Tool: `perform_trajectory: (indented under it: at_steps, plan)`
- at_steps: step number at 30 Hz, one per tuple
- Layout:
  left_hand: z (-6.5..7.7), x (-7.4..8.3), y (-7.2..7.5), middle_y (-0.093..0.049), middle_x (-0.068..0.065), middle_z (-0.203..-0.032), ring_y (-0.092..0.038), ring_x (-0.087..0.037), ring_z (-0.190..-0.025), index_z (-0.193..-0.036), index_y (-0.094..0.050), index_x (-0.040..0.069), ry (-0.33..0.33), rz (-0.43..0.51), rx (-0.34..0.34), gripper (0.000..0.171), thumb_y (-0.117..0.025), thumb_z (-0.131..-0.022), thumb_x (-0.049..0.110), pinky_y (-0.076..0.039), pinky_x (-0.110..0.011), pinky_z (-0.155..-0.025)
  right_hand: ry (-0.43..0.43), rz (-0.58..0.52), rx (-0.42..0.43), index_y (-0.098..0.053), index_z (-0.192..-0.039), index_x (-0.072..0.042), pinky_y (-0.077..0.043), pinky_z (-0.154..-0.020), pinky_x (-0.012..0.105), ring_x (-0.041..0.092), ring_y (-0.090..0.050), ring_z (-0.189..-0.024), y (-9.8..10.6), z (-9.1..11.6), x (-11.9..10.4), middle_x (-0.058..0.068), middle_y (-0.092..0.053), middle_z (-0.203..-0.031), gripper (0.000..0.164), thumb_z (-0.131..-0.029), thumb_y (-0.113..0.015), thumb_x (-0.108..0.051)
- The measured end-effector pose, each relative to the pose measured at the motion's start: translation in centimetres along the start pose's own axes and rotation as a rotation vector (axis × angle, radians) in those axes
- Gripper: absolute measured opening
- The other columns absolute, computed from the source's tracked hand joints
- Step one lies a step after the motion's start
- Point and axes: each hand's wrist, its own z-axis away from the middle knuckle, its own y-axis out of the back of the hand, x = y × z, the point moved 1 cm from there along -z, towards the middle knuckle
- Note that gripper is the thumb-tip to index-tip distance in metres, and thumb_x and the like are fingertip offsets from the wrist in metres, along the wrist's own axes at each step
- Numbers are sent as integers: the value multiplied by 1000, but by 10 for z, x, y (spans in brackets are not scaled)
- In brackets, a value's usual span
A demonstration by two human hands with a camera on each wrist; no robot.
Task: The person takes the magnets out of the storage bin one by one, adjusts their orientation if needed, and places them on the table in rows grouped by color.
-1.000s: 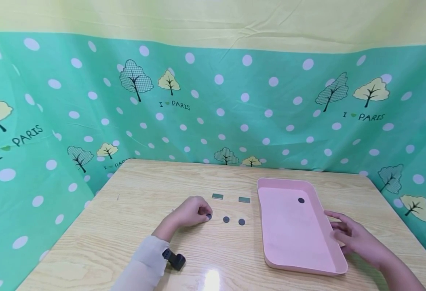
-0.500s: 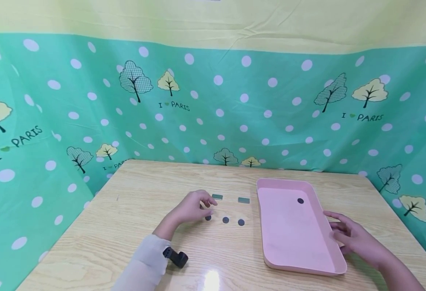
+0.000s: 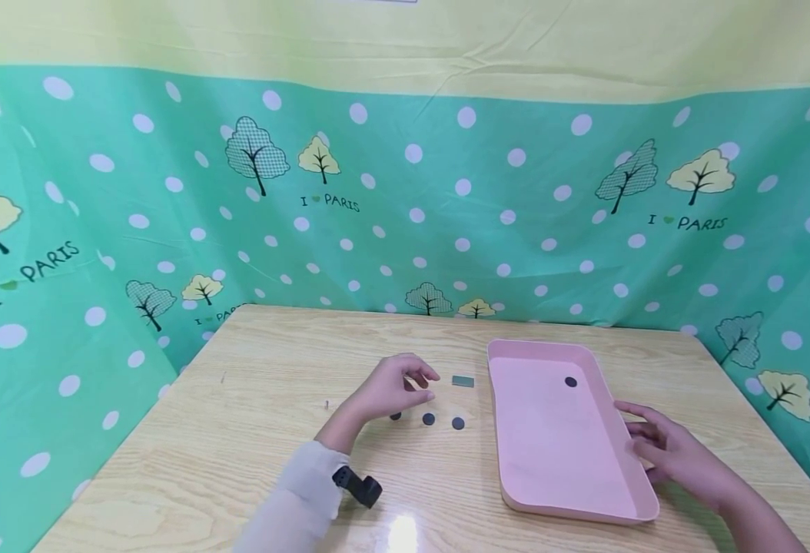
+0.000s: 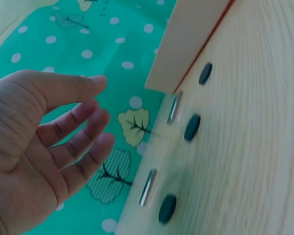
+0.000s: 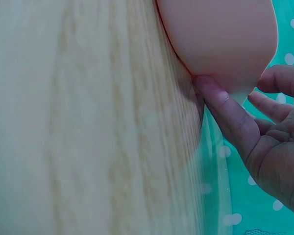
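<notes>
In the head view my left hand (image 3: 394,388) hovers over the middle of the table, fingers loosely bent with a gap to the thumb. Nothing lies between its fingers, as the left wrist view confirms. Below it are three small dark discs in a row, the middle disc (image 3: 429,419) in plain sight and the left one partly covered. A flat green-grey bar (image 3: 463,381) lies behind them; a second bar (image 4: 148,188) shows only in the left wrist view. My right hand (image 3: 678,457) touches the outer right side of a pink tray (image 3: 564,461) with its thumb and fingers.
One dark disc (image 3: 571,382) lies inside the tray, towards the back. The light wooden table (image 3: 170,461) ends at a green dotted curtain (image 3: 377,192) at the back and sides. A tiny object (image 3: 326,404) lies left of my left hand.
My left hand has let go of the leftmost disc, lifted and shifted right, now hiding the left bar in the head view. The right hand and tray hold still.
</notes>
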Motion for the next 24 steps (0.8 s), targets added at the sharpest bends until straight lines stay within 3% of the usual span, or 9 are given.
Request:
perform_trajectory:
  at_steps: [6,14,24]
  plan:
    - [-12,11,-9,-68,-8,-104,-64,-16,-90,-104,-71,3,-22,16,-1,21,-76,-83,4,-55,-25,-74,6,-9,-4,-18,-152,-2,-58,-74,46,9,-61,-100,0,0,0,40,-37,-136,61,-103,-49,-18]
    - [-25,24,-17,-68,-8,-105,-66,-18,-91,-105,-71,4,-40,51,-16,22,-76,-84,6,-54,-23,-74,-25,10,16,-14,-152,2,-58,-74,46,24,-60,-107,-1,0,-2,41,-34,-138,66,-102,-52,-19]
    - [-40,34,-29,-69,-5,-104,-65,-12,-90,-104,-71,7,-45,113,-32,20,-74,-84,3,-55,-24,-76,-23,1,16,-14,-152,2,-58,-74,46,30,-59,-110,0,0,0,42,-32,-139,65,-102,-52,-18]
